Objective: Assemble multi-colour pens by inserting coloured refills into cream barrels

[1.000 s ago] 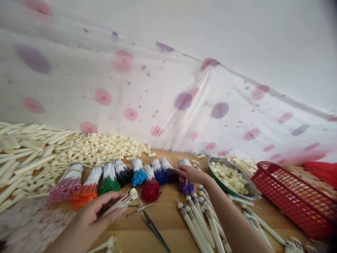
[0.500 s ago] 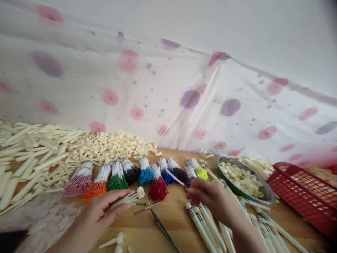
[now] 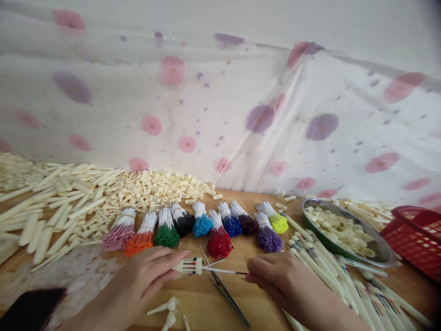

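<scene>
My left hand (image 3: 149, 275) is closed around a cream pen barrel (image 3: 189, 265) that lies level, its open end to the right. My right hand (image 3: 275, 276) pinches a thin refill (image 3: 223, 271) whose left tip sits at the barrel's open end. Behind both hands stands a row of bundled refills with coloured tips: pink (image 3: 119, 232), orange (image 3: 140, 240), green (image 3: 166, 233), black (image 3: 182, 222), blue (image 3: 201, 222), red (image 3: 218, 239), purple (image 3: 267, 236) and yellow-green (image 3: 275, 220). Tweezers (image 3: 225, 293) lie on the wooden table between my hands.
Cream barrels and small clips (image 3: 69, 193) are heaped at the left. Assembled pens (image 3: 330, 276) lie at the right, beside a metal bowl of rings (image 3: 344, 232) and a red basket (image 3: 416, 239). A dark phone (image 3: 31, 310) is at the lower left. A spotted sheet (image 3: 241, 115) hangs behind.
My right hand left the purple bundle with one refill and brought it down to the barrel's open end. The left hand turned the barrel level. The view shifted left.
</scene>
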### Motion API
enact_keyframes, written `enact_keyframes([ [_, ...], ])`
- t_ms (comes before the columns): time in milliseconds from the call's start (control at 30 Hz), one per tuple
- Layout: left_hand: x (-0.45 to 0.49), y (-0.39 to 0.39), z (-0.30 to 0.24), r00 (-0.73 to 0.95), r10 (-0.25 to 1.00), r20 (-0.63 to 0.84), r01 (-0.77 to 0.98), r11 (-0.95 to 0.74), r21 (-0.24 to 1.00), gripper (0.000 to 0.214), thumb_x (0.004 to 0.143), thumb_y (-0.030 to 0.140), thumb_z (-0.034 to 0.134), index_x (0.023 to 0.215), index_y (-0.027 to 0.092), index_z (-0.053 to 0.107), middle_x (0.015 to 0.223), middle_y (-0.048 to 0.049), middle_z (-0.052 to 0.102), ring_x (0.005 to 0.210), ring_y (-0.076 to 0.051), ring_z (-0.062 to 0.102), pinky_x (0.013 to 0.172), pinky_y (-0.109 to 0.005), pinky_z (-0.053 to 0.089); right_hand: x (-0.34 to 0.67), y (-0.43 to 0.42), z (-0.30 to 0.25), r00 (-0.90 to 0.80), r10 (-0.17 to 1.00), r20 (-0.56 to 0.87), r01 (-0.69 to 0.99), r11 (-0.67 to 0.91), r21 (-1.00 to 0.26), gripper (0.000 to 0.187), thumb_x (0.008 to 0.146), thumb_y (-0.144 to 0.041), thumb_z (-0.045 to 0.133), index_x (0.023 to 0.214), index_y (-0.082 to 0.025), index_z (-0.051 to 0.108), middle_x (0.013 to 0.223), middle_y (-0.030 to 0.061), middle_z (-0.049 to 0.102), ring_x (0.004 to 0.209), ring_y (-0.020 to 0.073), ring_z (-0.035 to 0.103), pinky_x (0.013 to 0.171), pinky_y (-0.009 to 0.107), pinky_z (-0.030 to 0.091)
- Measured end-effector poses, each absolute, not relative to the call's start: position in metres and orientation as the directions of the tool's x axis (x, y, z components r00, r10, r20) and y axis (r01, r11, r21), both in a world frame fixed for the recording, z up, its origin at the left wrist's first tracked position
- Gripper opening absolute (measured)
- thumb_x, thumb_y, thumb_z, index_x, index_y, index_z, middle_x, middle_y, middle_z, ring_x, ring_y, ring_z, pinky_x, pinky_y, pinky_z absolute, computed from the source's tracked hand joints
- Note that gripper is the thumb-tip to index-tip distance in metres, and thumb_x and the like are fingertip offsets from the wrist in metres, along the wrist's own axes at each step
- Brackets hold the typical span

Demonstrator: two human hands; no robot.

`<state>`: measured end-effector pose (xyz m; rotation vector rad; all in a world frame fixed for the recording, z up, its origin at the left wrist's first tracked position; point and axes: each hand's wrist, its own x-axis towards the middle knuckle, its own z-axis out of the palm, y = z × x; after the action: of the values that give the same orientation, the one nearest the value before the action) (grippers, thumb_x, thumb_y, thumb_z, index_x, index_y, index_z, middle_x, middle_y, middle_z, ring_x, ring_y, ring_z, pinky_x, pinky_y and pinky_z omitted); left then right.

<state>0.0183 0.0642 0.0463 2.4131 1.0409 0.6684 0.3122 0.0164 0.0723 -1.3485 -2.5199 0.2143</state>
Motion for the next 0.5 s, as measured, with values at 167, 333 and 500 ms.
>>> enact_keyframes([
  [167, 0.0188, 0.0636, 0.0442, 0.630, 0.736, 0.250, 0.548, -0.648, 0.529, 0.038, 0.088, 0.024, 0.046, 0.123, 0.035, 0.055, 0.103, -0.0012, 0.071, 0.092, -0.016, 0.066, 0.080, -0.023, 0.051, 0.3107, 0.0160, 0.0725, -0.552, 0.818, 0.161, 0.783, 0.575, -0.237, 0.029, 0.094, -0.021, 0.039, 0.067, -0.020, 0.050, 0.060, -0.0006, 0.058, 0.051, 0.0108, 0.052, 0.049, 0.022, 0.030],
  [333, 0.0191, 0.0625, 0.0489, 0.620, 0.757, 0.206, 0.574, -0.617, 0.538, 0.037, 0.087, 0.024, 0.048, 0.121, 0.036, 0.057, 0.104, -0.0007, 0.071, 0.092, -0.017, 0.066, 0.081, -0.023, 0.050, 0.3110, 0.0170, 0.0695, -0.545, 0.828, 0.131, 0.789, 0.560, -0.254, 0.024, 0.091, -0.017, 0.043, 0.069, -0.020, 0.051, 0.063, -0.0010, 0.059, 0.054, 0.0104, 0.053, 0.050, 0.022, 0.031],
  [500, 0.0190, 0.0639, 0.0486, 0.621, 0.752, 0.219, 0.560, -0.622, 0.548, 0.036, 0.087, 0.024, 0.049, 0.119, 0.036, 0.058, 0.101, -0.0009, 0.073, 0.089, -0.017, 0.067, 0.079, -0.023, 0.051, 0.3130, 0.0170, 0.0701, -0.544, 0.831, 0.115, 0.789, 0.554, -0.267, 0.024, 0.091, -0.018, 0.043, 0.069, -0.020, 0.052, 0.062, -0.0010, 0.059, 0.054, 0.0104, 0.054, 0.050, 0.021, 0.031],
])
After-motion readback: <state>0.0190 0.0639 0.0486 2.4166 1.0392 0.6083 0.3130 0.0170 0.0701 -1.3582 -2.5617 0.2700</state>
